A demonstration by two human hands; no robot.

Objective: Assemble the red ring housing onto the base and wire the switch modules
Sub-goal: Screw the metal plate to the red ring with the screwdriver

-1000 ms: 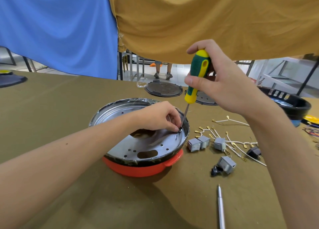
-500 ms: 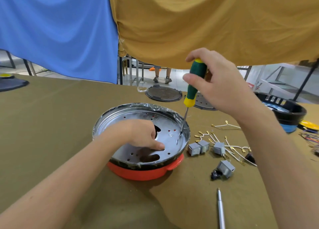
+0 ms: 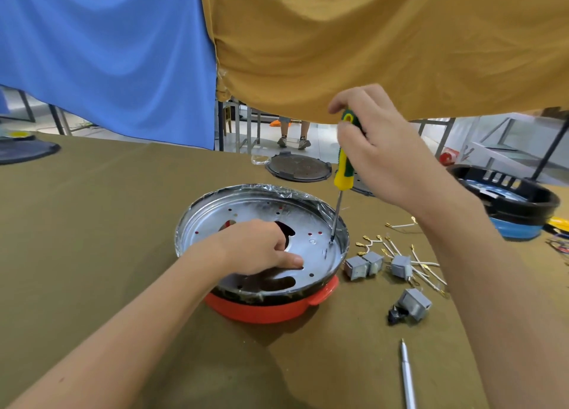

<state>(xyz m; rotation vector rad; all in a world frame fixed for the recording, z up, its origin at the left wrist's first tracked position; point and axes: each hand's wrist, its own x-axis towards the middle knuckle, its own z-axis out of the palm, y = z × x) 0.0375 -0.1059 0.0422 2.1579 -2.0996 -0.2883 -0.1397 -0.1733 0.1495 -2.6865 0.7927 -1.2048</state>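
An olive-brown cloth covers the table [image 3: 92, 224], which fills the lower 2 thirds of the frame. A blue sheet [image 3: 101, 54] hangs at upper left and a mustard sheet [image 3: 385, 39] at upper right; below their hems, a pale floor, metal frame legs and someone's feet in sandals [image 3: 292, 142] show.

At frame centre the metal base [image 3: 311, 242], a perforated silver pan with plastic film on its rim, sits on the red ring housing [image 3: 268, 310]. The left hand [image 3: 258, 248] rests inside the pan, fingers curled loosely with fingertips pressing the plate, gripping nothing. The right hand [image 3: 381, 153] wraps closed around the green-and-yellow screwdriver [image 3: 344, 174], its tip touching the pan floor near the right wall.

Right of the pan lie 4 grey switch modules [image 3: 363, 265] among white wires [image 3: 425, 270]. A silver pen [image 3: 408, 378] lies at lower right, a black-and-blue housing [image 3: 517, 205] at the right edge, and a dark round lid [image 3: 298, 168] behind the pan.

Compared with 1 second ago, the left hand has left the screw spot and moved to the pan's middle.
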